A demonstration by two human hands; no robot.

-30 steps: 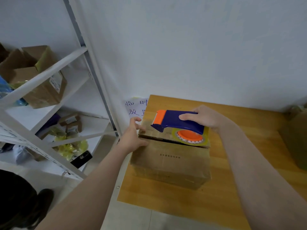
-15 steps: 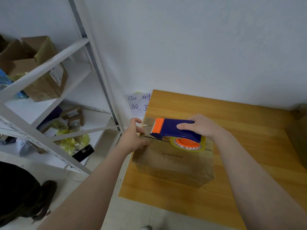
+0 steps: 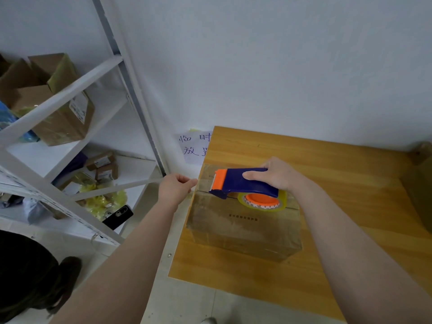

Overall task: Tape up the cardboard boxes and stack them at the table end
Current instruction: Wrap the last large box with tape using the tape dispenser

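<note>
Head view: wooden table (image 3: 339, 174) against white wall (image 3: 257, 66), beside shelving (image 3: 70, 91).

Wall note (image 3: 194, 146) half behind table (image 3: 327, 160) edge. Second box (image 3: 419, 183) cut by right frame edge. Print on cardboard box (image 3: 243, 230) front unreadable. Top seam partly under tape dispenser (image 3: 243, 183). Whatever left hand (image 3: 175, 189) pinches: can't tell.

1. The honey-coloured wooden table (image 3: 339, 174) stands against the white wall. A closed brown cardboard box (image 3: 243, 230) sits near its left end, and another brown box (image 3: 420, 183) just shows at the right edge.
2. The white metal shelf rack (image 3: 70, 94) to the left carries an open cardboard carton (image 3: 58, 122) on an upper level. Lower down lie small labelled cartons (image 3: 102, 166), crumpled yellow bags (image 3: 102, 199) and a black phone (image 3: 117, 216).
</note>
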